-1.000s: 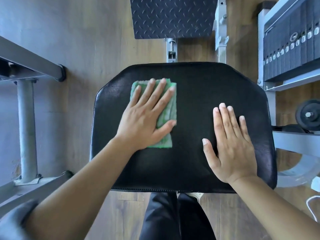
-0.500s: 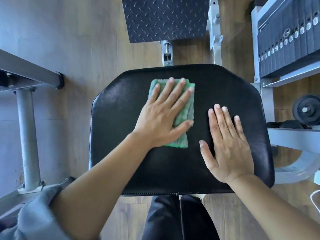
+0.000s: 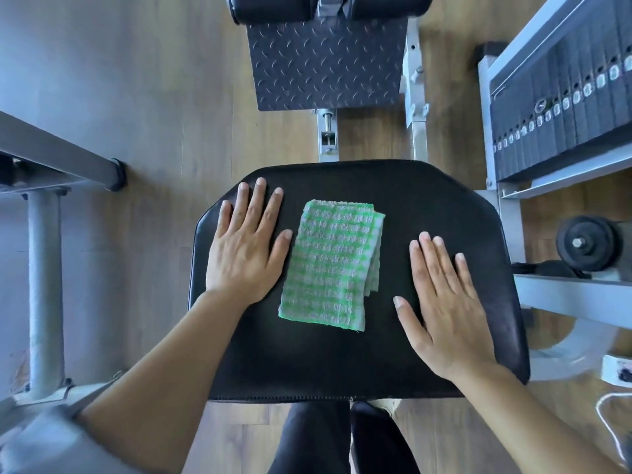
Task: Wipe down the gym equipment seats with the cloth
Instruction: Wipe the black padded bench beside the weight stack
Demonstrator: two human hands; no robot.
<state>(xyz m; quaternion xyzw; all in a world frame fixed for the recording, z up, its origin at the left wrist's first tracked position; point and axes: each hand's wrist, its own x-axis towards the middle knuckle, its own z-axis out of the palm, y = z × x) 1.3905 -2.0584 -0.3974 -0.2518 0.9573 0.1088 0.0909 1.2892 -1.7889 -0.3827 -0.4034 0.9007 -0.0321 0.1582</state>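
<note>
- Off the cloth (image 3: 333, 265) comes the left hand (image 3: 246, 248): half a second ago it was pressing the cloth flat near the seat's far edge, and now it lies on the bare black seat (image 3: 342, 364) toward the far-left corner, with the cloth uncovered beside it.
- By now the cloth sits near the middle of the seat, folded into a rectangle with its layers showing along the right side, and nothing rests on it.
- Over on the right side of the seat, the right hand (image 3: 448, 302) has hardly shifted and rests palm down as before.
- To my eye the wiping stroke on this seat has stopped; either this seat is done or the hand is about to take the cloth up again.
- On the left hand the fingers (image 3: 260, 203) are straight and spread, flat on the seat, released and holding nothing; the thumb tip lies just beside the cloth's left edge, and I cannot tell whether it touches.
- Likewise the right hand's fingers are straight, pressed flat on the seat and grasping nothing, well apart from the cloth.
- Beyond the seat's far edge stands a footplate (image 3: 325, 63), and a weight stack (image 3: 561, 107) stands off the far-right corner.
</note>
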